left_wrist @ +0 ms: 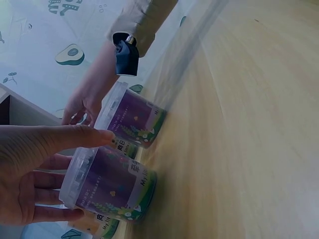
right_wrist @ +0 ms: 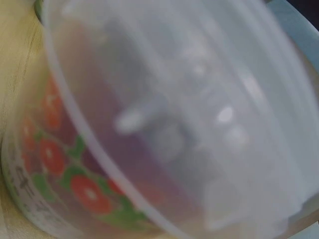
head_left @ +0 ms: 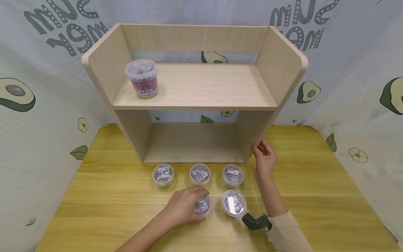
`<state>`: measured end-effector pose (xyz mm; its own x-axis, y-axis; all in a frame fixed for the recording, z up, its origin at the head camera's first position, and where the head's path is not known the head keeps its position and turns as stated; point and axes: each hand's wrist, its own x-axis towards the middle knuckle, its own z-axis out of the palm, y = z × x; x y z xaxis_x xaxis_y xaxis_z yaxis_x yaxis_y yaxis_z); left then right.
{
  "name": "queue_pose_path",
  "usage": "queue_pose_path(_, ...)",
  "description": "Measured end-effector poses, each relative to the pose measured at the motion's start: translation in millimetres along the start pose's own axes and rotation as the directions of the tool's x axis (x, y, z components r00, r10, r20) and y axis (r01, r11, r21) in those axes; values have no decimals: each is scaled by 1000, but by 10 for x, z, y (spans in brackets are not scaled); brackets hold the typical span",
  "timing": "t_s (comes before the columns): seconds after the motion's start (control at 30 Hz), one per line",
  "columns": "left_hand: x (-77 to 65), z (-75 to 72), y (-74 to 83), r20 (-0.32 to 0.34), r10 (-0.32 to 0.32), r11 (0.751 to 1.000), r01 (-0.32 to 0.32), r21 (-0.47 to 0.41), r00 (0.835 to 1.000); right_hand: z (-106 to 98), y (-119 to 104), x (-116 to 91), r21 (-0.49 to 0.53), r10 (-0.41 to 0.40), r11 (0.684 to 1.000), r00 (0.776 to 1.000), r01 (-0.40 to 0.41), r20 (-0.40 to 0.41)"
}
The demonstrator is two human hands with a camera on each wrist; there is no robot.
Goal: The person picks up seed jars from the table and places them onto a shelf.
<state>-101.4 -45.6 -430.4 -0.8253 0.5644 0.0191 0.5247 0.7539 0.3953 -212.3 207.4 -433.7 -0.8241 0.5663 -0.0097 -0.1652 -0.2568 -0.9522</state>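
Note:
My left hand (head_left: 185, 206) reaches round a small lidded plastic tub (head_left: 202, 204) in the front row, thumb on the near side and fingers on the far side. In the left wrist view, that tub (left_wrist: 117, 184) shows a purple label with a green base, and the thumb and fingers lie at its lid. My right hand (head_left: 265, 159) holds the front edge of the right side panel of a pale wooden two-tier shelf (head_left: 195, 108), low down. Beneath the right forearm, another tub (head_left: 234, 203) stands upright; a blurred tub with red flowers (right_wrist: 89, 189) fills the right wrist view.
Three more tubs stand in a row before the shelf: left (head_left: 163, 175), middle (head_left: 199, 174) and right (head_left: 233, 175). One purple-labelled tub (head_left: 143, 78) sits at the left of the upper tier. A patterned curtain (head_left: 346, 87) hangs behind the wooden table (head_left: 315, 210).

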Motion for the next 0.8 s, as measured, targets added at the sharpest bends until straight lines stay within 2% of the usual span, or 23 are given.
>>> queue_pose_path(0.13, -10, -5, -5, 2, -5, 1000, 5, 3, 1000, -2, -1, 1, -11, 9, 1000, 1000, -9, -2)
queue_pose_path(0.33, -8, -61, -30, 25, 34, 999, -35, 14, 999, -5, -11, 5, -19, 16, 1000, 1000, -16, -7)
queue_pose_path(0.47, 8, -189, -36, 34, 64, 998, -64, -2, 997, -3, -15, 5, -13, 20, 1000, 1000, -20, -8)
queue_pose_path(0.63, 31, -413, -15, 12, 98, 995, -98, -7, 995, 0, -7, 8, 0, 14, 1000, 1000, -14, -11)
queue_pose_path(0.8, 40, -571, 12, 12, 108, 994, -108, 1, 994, 1, -8, 5, 1, 9, 1000, 1000, -9, -12)
